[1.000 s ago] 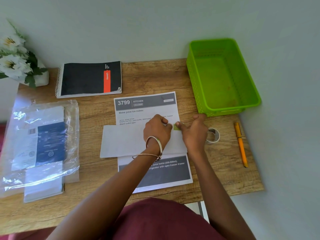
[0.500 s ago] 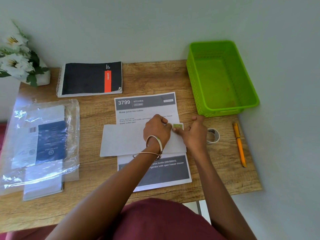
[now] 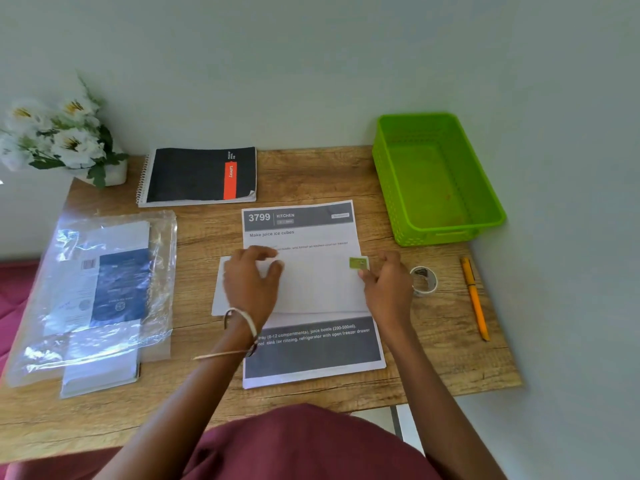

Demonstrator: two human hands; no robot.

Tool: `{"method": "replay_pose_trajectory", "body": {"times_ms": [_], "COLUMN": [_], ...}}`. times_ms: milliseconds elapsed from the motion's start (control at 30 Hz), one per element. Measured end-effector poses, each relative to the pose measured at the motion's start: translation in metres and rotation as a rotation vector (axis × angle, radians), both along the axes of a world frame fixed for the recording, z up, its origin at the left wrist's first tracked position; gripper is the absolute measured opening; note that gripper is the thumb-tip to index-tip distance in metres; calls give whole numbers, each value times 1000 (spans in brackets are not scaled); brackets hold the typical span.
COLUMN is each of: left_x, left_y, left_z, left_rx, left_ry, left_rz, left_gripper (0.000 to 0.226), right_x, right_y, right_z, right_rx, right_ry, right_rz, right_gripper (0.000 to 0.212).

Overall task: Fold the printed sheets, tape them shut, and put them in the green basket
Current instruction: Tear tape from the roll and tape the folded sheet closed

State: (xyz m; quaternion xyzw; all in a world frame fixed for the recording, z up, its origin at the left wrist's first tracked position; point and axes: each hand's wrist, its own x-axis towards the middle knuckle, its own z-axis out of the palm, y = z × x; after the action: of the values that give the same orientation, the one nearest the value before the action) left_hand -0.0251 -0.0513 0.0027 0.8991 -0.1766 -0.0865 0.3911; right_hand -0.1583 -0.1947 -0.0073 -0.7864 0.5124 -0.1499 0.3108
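the right hand (image 3: 386,289) fingers, loosely curled, touch the green tape piece (image 3: 358,263) on the folded sheet (image 3: 311,285), the left hand (image 3: 251,282) lies flat on it, so taping looks nearly done, while the green basket (image 3: 485,202) far right on the worktop (image 3: 311,174) holds nothing.

a folded white sheet (image 3: 311,285) lies flat across a printed sheet (image 3: 304,355) headed "3799 kitchen", with a small green piece of tape (image 3: 358,263) at its top right corner. the green basket (image 3: 485,206) stands upright at the bench's far right, holding no sheets. a tape roll (image 3: 424,279) lies just right of the sheets.
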Motion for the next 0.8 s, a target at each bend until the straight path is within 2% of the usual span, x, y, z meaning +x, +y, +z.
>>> {"method": "replay_pose_trajectory", "body": {"times_ms": [67,133,233,500,667,800], "left_x": [6,13,19,22,24,26], "left_y": [26,45,63,68,68,61], "left_z": [3,4,-2,4,17,38], "left_rx": [161,284,306,-36,-356,-506], "left_ry": [-22,68,185,293,483,512], "left_rz": [131,229,265,309,282,209], "left_gripper": [28,42,51,3,6,9], "right_x": [-8,-12,-13,-10,-16,-23], "right_y": [6,11,13,11,11,11], "right_z": [-4,-6,-5,0,11,32], "right_rx": [-50,-44,-6,112,330,396], "right_ry": [52,71,78,10,-221,-429], "right_rz": [17,27,19,-11,-47,-66], "right_gripper": [39,41,43,33,12,7]}}
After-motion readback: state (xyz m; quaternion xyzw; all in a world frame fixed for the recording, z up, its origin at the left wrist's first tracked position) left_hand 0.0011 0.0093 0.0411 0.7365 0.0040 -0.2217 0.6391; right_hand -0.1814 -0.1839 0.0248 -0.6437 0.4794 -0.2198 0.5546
